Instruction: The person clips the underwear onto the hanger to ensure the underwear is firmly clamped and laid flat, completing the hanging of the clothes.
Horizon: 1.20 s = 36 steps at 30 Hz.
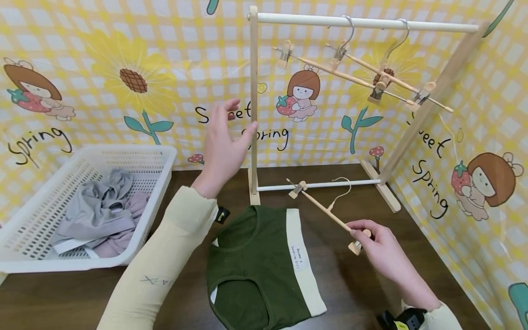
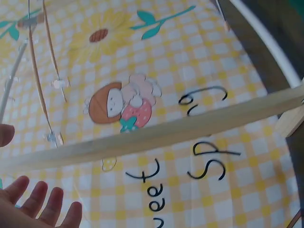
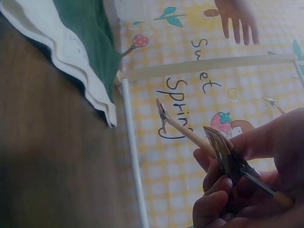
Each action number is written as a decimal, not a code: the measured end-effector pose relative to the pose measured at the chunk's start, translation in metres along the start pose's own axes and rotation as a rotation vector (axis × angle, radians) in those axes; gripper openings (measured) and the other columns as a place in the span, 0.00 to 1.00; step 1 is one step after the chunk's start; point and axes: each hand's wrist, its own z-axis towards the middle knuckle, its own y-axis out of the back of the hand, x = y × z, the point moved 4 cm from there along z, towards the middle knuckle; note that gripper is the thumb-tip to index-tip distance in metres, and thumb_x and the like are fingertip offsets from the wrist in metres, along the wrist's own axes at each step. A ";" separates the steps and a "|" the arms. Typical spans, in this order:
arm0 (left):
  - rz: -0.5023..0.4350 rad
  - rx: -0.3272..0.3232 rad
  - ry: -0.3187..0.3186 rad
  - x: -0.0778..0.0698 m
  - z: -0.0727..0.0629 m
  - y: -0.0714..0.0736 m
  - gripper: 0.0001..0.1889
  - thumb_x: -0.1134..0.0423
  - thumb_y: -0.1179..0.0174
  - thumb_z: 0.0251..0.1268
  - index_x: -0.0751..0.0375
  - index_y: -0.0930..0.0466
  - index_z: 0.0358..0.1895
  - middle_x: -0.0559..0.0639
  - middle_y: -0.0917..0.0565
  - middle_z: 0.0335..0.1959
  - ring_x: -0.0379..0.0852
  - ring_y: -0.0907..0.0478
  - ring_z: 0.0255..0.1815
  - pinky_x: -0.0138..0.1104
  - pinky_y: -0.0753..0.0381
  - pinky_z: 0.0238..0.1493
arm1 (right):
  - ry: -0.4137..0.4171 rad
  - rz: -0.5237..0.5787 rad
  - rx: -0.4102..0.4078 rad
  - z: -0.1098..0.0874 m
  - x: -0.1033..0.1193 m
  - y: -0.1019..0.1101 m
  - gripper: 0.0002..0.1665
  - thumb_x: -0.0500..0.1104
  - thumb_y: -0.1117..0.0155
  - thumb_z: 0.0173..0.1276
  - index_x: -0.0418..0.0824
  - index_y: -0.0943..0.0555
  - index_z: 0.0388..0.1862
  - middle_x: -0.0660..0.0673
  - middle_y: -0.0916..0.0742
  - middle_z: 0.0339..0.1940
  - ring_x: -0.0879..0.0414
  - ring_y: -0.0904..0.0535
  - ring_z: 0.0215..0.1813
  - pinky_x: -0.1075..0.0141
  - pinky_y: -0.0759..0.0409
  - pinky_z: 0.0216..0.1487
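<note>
My right hand (image 1: 381,247) grips a wooden clip hanger (image 1: 326,210) near its right-hand clip (image 1: 359,243). The hanger slants above the table, its hook pointing toward the rack and its other clip (image 1: 298,189) at the far end. In the right wrist view, fingers curl around the hanger's near clip (image 3: 223,152). My left hand (image 1: 222,146) is raised beside the rack's left post (image 1: 254,91), fingers spread and holding nothing. Dark green underpants (image 1: 251,256) with a white waistband (image 1: 301,261) lie flat on the table between my arms, waistband toward the right.
A drying rack with a white top rail (image 1: 297,19) stands at the back. Two more clip hangers (image 1: 350,75) hang from it toward the right. On the left, a white basket (image 1: 162,183) holds grey and mauve garments (image 1: 103,211). Yellow checked cloth (image 1: 185,50) covers the walls.
</note>
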 end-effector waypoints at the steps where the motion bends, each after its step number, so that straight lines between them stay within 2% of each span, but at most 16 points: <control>1: 0.005 0.017 -0.016 0.000 -0.004 -0.001 0.30 0.56 0.34 0.70 0.64 0.32 0.70 0.56 0.27 0.61 0.51 0.29 0.58 0.36 0.31 0.59 | -0.010 0.000 0.005 -0.001 -0.001 -0.001 0.14 0.41 0.39 0.77 0.36 0.16 0.55 0.48 0.26 0.23 0.58 0.36 0.17 0.64 0.35 0.19; 5: 0.012 0.111 -0.053 -0.001 -0.020 -0.006 0.30 0.58 0.33 0.70 0.66 0.31 0.70 0.59 0.26 0.62 0.54 0.28 0.59 0.42 0.31 0.62 | -0.048 0.001 0.026 -0.005 -0.004 -0.007 0.14 0.41 0.38 0.76 0.37 0.15 0.55 0.49 0.27 0.22 0.57 0.36 0.18 0.64 0.35 0.20; 10: 0.059 0.244 -0.083 0.000 -0.040 -0.008 0.30 0.57 0.34 0.71 0.66 0.31 0.70 0.59 0.26 0.64 0.54 0.30 0.61 0.47 0.32 0.63 | -0.069 0.002 0.038 -0.010 -0.007 -0.012 0.14 0.41 0.38 0.76 0.37 0.15 0.54 0.48 0.27 0.23 0.58 0.36 0.19 0.64 0.35 0.21; 16: 0.077 0.419 -0.045 0.003 -0.066 -0.015 0.31 0.52 0.36 0.72 0.61 0.32 0.72 0.56 0.27 0.65 0.55 0.31 0.66 0.47 0.33 0.67 | -0.090 -0.008 0.057 -0.013 -0.012 -0.015 0.14 0.41 0.38 0.76 0.37 0.15 0.55 0.49 0.27 0.22 0.58 0.36 0.18 0.64 0.36 0.21; 20: 0.131 0.571 -0.055 0.010 -0.087 -0.023 0.31 0.51 0.36 0.72 0.61 0.31 0.71 0.55 0.27 0.64 0.54 0.31 0.67 0.48 0.33 0.67 | -0.107 0.004 0.071 -0.014 -0.017 -0.019 0.14 0.41 0.39 0.77 0.36 0.16 0.55 0.49 0.29 0.21 0.57 0.37 0.18 0.65 0.36 0.21; 23: 0.186 0.691 -0.061 0.017 -0.104 -0.031 0.31 0.49 0.35 0.71 0.59 0.30 0.71 0.54 0.26 0.64 0.55 0.30 0.66 0.50 0.32 0.67 | -0.096 0.004 0.079 -0.016 -0.019 -0.023 0.14 0.40 0.40 0.77 0.35 0.16 0.55 0.47 0.23 0.25 0.57 0.32 0.25 0.65 0.33 0.28; 25: 0.211 0.762 -0.066 0.022 -0.117 -0.036 0.32 0.48 0.34 0.70 0.58 0.29 0.70 0.54 0.26 0.64 0.55 0.30 0.66 0.51 0.32 0.67 | -0.086 0.000 0.080 -0.017 -0.019 -0.026 0.13 0.39 0.41 0.78 0.35 0.16 0.54 0.45 0.17 0.33 0.56 0.27 0.33 0.65 0.29 0.35; 28: 0.228 0.859 -0.079 0.028 -0.137 -0.044 0.33 0.46 0.31 0.66 0.58 0.27 0.69 0.54 0.25 0.65 0.55 0.28 0.65 0.52 0.31 0.66 | -0.078 0.008 0.088 -0.018 -0.018 -0.029 0.14 0.37 0.43 0.78 0.33 0.16 0.55 0.43 0.15 0.42 0.53 0.26 0.42 0.63 0.29 0.42; 30: 0.230 0.931 -0.091 0.033 -0.151 -0.049 0.34 0.46 0.28 0.63 0.59 0.26 0.67 0.55 0.25 0.65 0.56 0.28 0.64 0.51 0.30 0.65 | -0.091 0.035 0.107 -0.018 -0.018 -0.031 0.15 0.37 0.44 0.77 0.33 0.17 0.56 0.43 0.16 0.40 0.53 0.25 0.41 0.64 0.27 0.42; 32: 0.245 1.010 -0.090 0.038 -0.165 -0.053 0.37 0.46 0.25 0.58 0.59 0.26 0.67 0.57 0.27 0.65 0.57 0.29 0.65 0.51 0.29 0.65 | -0.086 0.079 0.148 -0.018 -0.016 -0.034 0.16 0.35 0.44 0.76 0.30 0.19 0.58 0.44 0.18 0.36 0.54 0.25 0.36 0.65 0.27 0.37; 36: 0.327 1.134 -0.098 0.047 -0.184 -0.057 0.43 0.42 0.21 0.51 0.59 0.26 0.68 0.60 0.30 0.69 0.58 0.35 0.70 0.49 0.30 0.66 | -0.037 0.160 0.248 -0.018 -0.015 -0.039 0.20 0.32 0.43 0.72 0.24 0.24 0.61 0.45 0.21 0.31 0.54 0.24 0.30 0.66 0.23 0.31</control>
